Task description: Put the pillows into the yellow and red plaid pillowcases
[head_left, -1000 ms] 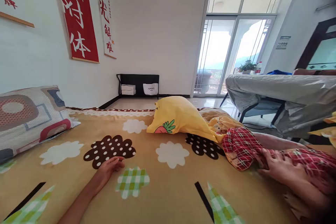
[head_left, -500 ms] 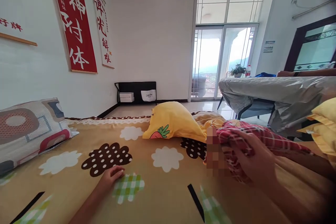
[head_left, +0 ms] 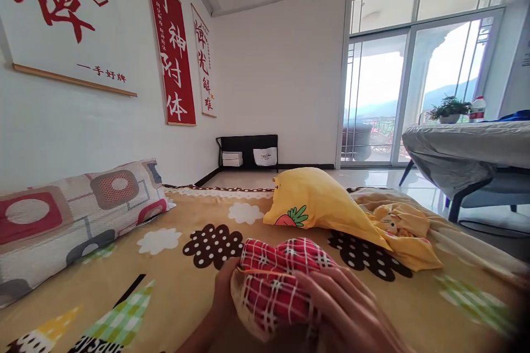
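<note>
1. Red plaid cloth [head_left: 275, 287] moved: half a second ago under right hand only, off to the right; now in front, between both hands. View has swung left too.
2. Room: white wall [head_left: 277, 77] straight past the grip, glass sliding doors [head_left: 409, 105] beyond it to the right.
3. Surface: tan patterned sheet [head_left: 174, 309] under the grip, with clouds, brown polka dots, green check.
4. Plastic-covered table [head_left: 459, 138] far right of grip, chair [head_left: 497, 187] tucked below.
5. Writing, all left of grip and high up: white scroll [head_left: 111, 22] reads 一手好牌; red scroll [head_left: 182, 77] reads 财神附体; narrow scroll [head_left: 209, 66] ends in 解难. Lettering on white bag [head_left: 265, 159], beyond grip, too small to read.
6. Patterned pillow [head_left: 83, 209] left of grip, well apart. Yellow pillow [head_left: 327, 204] just beyond and right, carrot print facing.
7. Plant [head_left: 449, 107] and bottle [head_left: 477, 110] on the table.
8. Grip: left hand [head_left: 226, 292] curled on cloth's left edge, fingertips hidden; right hand [head_left: 345, 303] clasps the right side, fingers across the front covering part of it, thumb hidden. Pinch force: cannot tell.
</note>
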A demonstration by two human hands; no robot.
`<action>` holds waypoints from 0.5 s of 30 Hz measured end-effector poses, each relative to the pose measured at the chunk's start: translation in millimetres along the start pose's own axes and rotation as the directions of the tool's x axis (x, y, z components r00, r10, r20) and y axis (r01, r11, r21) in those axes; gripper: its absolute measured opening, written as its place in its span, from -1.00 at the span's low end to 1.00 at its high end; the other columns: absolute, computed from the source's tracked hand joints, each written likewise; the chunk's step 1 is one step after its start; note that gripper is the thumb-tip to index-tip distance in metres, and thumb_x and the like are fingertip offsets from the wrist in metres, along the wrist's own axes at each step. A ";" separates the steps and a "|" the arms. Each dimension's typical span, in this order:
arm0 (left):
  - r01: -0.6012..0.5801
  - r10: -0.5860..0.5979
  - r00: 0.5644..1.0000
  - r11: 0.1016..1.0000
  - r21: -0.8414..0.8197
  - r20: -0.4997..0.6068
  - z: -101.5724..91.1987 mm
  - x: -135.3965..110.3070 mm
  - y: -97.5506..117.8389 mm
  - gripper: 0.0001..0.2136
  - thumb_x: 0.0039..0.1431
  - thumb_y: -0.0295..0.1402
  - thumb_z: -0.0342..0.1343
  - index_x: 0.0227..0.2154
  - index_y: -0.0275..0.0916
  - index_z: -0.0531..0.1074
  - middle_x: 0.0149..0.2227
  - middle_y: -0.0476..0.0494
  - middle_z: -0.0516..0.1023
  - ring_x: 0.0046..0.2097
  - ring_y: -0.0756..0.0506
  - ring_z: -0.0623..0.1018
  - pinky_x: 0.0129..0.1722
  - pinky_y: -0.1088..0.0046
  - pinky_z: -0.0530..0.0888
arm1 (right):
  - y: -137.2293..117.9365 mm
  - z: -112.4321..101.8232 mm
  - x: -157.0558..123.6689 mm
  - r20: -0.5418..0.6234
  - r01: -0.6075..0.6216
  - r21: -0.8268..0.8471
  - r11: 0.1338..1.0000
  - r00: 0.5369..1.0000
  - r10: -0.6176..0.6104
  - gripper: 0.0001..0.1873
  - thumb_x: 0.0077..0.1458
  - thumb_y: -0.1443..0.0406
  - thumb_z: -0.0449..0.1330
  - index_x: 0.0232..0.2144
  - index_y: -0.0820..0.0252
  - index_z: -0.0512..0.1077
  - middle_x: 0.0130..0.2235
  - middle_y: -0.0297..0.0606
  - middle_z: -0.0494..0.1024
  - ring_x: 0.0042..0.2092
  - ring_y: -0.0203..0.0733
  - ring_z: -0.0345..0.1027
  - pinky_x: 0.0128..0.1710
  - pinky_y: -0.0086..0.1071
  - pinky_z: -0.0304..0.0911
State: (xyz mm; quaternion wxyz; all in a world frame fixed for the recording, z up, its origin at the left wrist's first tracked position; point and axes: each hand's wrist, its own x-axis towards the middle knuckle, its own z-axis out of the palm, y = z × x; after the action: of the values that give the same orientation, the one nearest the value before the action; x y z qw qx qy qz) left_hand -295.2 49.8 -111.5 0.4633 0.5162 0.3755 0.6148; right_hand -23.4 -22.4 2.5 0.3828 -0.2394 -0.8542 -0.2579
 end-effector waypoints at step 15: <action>-0.048 0.310 0.950 0.254 0.966 -0.035 -70.1 43.4 26.5 -0.60 -0.10 -0.34 0.02 -0.12 -0.26 0.44 -0.01 -0.29 0.49 0.08 -0.29 0.40 0.08 0.12 0.22 | 131.8 8.4 -85.8 0.225 -0.638 -0.426 0.642 0.612 0.758 -0.65 -0.18 0.47 0.04 -0.31 0.15 0.47 -0.17 -0.12 0.55 -0.18 0.04 0.42 -0.26 -0.25 0.23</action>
State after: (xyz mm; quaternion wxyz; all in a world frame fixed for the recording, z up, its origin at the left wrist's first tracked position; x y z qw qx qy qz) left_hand -370.6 84.8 -87.2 -0.0576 0.6583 0.6550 0.3663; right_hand 102.9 63.8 -35.1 0.2367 -0.6579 -0.6965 -0.1614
